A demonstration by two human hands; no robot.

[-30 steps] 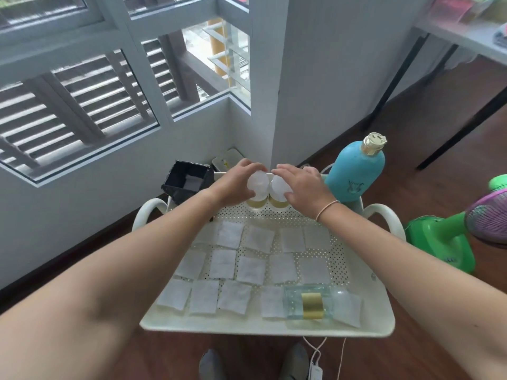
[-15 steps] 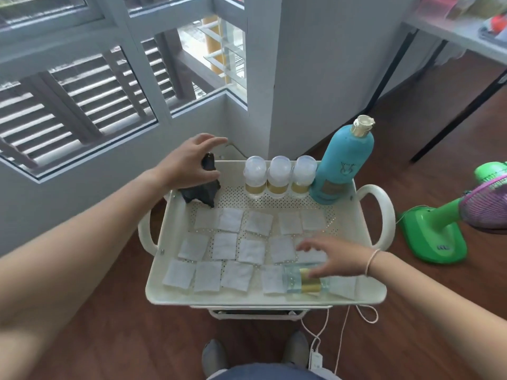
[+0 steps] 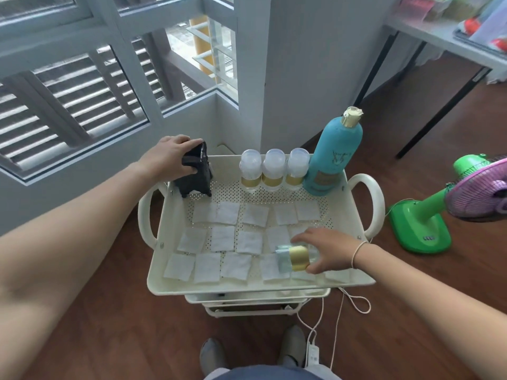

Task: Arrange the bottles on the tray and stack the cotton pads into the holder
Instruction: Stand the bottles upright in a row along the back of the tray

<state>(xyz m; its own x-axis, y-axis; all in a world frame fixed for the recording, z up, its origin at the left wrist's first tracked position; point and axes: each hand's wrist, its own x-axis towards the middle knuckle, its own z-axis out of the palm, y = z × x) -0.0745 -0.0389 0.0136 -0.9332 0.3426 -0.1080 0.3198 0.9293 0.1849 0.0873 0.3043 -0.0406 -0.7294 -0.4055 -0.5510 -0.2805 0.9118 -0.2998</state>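
Gripping holder and bottle at once

Left hand (image 3: 167, 157) fingers wrap the black holder (image 3: 196, 174) at the tray's (image 3: 164, 270) far-left corner. Right hand (image 3: 326, 249) fingers close around a small clear bottle (image 3: 292, 257) lying near-right. 3 small bottles (image 3: 273, 171) and a teal bottle (image 3: 330, 160) stand far; cotton pads (image 3: 223, 238) cover the middle.

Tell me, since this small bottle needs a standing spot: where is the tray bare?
Bare mesh lies between the black holder and the three small bottles along the back of the tray. The middle and front are crowded with cotton pads.
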